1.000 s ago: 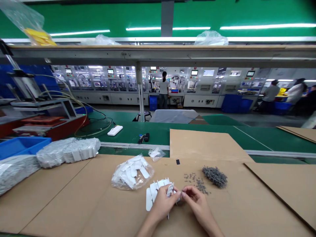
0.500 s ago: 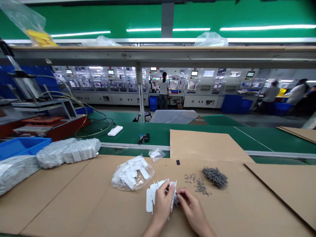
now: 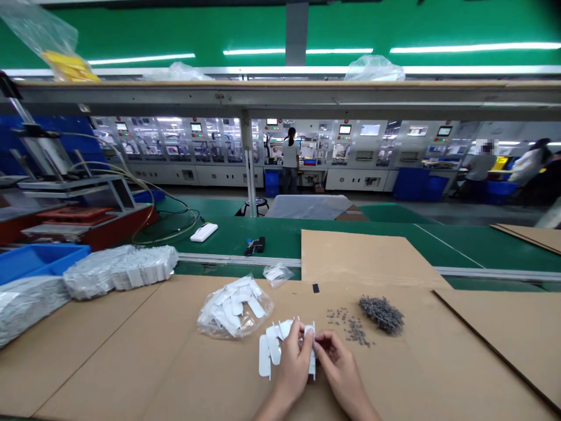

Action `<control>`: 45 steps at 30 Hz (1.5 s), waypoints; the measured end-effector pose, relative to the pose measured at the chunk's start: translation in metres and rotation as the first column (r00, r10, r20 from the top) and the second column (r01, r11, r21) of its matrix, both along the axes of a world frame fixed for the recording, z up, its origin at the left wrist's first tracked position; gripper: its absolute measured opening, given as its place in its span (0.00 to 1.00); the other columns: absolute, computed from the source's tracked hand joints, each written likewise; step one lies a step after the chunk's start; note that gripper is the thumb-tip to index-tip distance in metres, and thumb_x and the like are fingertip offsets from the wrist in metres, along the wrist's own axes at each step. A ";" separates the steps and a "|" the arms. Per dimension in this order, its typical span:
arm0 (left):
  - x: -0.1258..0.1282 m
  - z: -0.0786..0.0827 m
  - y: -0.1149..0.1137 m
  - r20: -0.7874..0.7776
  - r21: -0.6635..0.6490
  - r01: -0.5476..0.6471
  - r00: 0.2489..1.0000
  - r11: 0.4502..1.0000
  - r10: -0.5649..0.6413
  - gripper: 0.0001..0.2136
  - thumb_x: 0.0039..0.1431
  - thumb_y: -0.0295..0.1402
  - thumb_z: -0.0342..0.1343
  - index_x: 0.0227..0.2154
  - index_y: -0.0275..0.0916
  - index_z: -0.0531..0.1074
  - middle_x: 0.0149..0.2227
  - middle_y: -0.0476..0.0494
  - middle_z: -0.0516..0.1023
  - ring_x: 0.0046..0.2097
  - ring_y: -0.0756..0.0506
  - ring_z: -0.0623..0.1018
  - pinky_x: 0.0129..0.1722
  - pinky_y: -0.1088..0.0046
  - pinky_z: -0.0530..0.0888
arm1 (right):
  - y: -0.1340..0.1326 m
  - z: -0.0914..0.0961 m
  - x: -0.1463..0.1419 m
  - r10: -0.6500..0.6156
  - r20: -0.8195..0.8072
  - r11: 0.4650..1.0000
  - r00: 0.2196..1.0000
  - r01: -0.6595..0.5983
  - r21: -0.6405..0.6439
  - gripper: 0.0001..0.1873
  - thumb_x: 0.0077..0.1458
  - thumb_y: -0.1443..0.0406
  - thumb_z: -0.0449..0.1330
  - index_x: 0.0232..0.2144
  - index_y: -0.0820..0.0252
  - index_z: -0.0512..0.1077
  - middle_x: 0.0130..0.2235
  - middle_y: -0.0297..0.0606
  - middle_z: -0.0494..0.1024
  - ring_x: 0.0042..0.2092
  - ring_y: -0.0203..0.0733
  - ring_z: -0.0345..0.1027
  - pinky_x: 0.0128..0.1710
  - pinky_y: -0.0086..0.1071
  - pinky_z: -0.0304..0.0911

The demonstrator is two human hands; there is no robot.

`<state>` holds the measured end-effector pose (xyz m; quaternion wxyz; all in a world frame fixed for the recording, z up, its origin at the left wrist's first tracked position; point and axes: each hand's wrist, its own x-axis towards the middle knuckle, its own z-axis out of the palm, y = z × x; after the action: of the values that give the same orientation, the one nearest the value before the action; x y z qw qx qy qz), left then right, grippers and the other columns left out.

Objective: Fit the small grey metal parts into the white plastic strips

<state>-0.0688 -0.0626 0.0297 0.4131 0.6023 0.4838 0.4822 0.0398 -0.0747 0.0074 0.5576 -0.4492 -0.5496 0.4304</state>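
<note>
My left hand (image 3: 293, 367) is closed on a flat white plastic piece (image 3: 312, 367), its thumb pressed on the upper end. At that piece's right edge, the fingers of my right hand (image 3: 340, 363) are pinched together; whatever is between them is hidden. More white plastic pieces (image 3: 264, 355) lie overlapping on the cardboard, partly behind my left hand. To the right of my hands, tiny grey parts (image 3: 357, 332) are scattered beside a dense heap of the same grey parts (image 3: 382, 316).
A clear bag of white pieces (image 3: 234, 310) lies left of centre, with a smaller bag (image 3: 277, 273) behind it. Wrapped stacks (image 3: 123, 269) and a blue bin (image 3: 44, 260) stand at left, near a press (image 3: 74, 187). A small black rectangle (image 3: 316, 288) lies ahead.
The white piece in my left hand has turned from slanted to nearly upright. My right fingers have come in closer against its edge.
</note>
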 end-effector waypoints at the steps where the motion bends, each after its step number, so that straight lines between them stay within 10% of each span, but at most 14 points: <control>1: 0.000 -0.001 0.001 0.009 0.012 0.011 1.000 1.000 -0.011 0.11 0.54 0.40 0.42 0.24 0.39 0.59 0.24 0.51 0.64 0.29 0.50 0.66 0.30 0.77 0.63 | 0.001 -0.001 0.001 -0.003 -0.039 1.000 0.999 0.003 -0.022 0.12 0.46 0.58 0.56 0.31 0.60 0.66 0.31 0.39 0.72 0.35 0.42 0.66 0.34 0.31 0.62; 34: -0.005 -0.021 0.004 0.136 -0.114 0.075 0.989 0.991 -0.059 0.10 0.54 0.41 0.42 0.26 0.40 0.56 0.16 0.56 0.63 0.16 0.54 0.64 0.15 0.82 0.58 | 0.003 -0.003 0.000 0.280 -0.129 0.921 0.951 -0.304 -0.243 0.14 0.50 0.56 0.52 0.24 0.62 0.63 0.21 0.30 0.64 0.21 0.30 0.55 0.22 0.24 0.51; 39: -0.032 -0.013 -0.001 -0.167 -0.017 -0.140 0.977 0.990 0.135 0.13 0.54 0.42 0.42 0.22 0.38 0.60 0.17 0.53 0.63 0.21 0.51 0.66 0.21 0.79 0.61 | 0.001 -0.003 0.009 0.056 0.244 0.996 0.968 -0.039 -0.076 0.15 0.50 0.55 0.49 0.24 0.60 0.65 0.24 0.34 0.68 0.26 0.37 0.61 0.26 0.28 0.56; 45: -0.073 -0.009 -0.005 -0.723 0.106 -0.343 0.618 0.933 0.309 0.12 0.52 0.34 0.43 0.29 0.36 0.70 0.33 0.40 0.71 0.38 0.42 0.68 0.40 0.67 0.61 | -0.001 -0.008 0.004 -0.236 0.757 0.958 0.609 0.014 0.288 0.13 0.51 0.61 0.49 0.39 0.53 0.66 0.37 0.40 0.73 0.48 0.51 0.56 0.44 0.44 0.49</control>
<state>-0.1417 -0.0678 0.0207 0.1045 0.6368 0.7187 0.2588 0.0437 -0.0754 -0.0008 0.3428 -0.5544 -0.7545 0.0769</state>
